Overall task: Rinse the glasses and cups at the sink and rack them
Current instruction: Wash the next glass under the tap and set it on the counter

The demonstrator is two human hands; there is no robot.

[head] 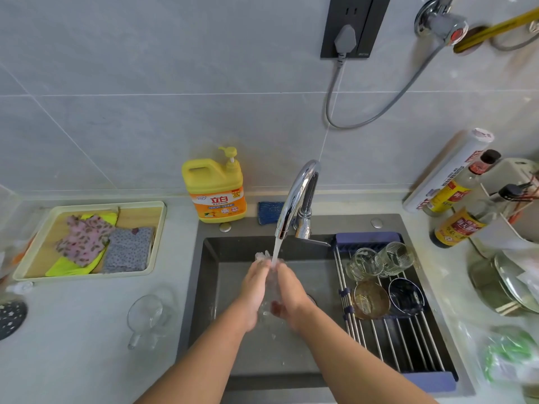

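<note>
A clear glass (269, 275) is held between my left hand (254, 293) and my right hand (290, 295) over the dark sink (210, 287). Both hands grip its sides, and water from the chrome faucet (294, 199) runs straight into its mouth. On the rack (408, 339) across the sink's right side lie two clear glasses (364, 263) (396, 258), an amber glass bowl (371, 298) and a dark glass bowl (405, 295). A clear glass mug (147, 316) stands on the counter left of the sink.
A yellow detergent bottle (215, 191) stands behind the sink, a blue sponge (269, 212) beside it. A tray (38, 243) with folded cloths lies at the left. Sauce bottles (455, 225), a roll and pot lids (507, 287) crowd the right counter.
</note>
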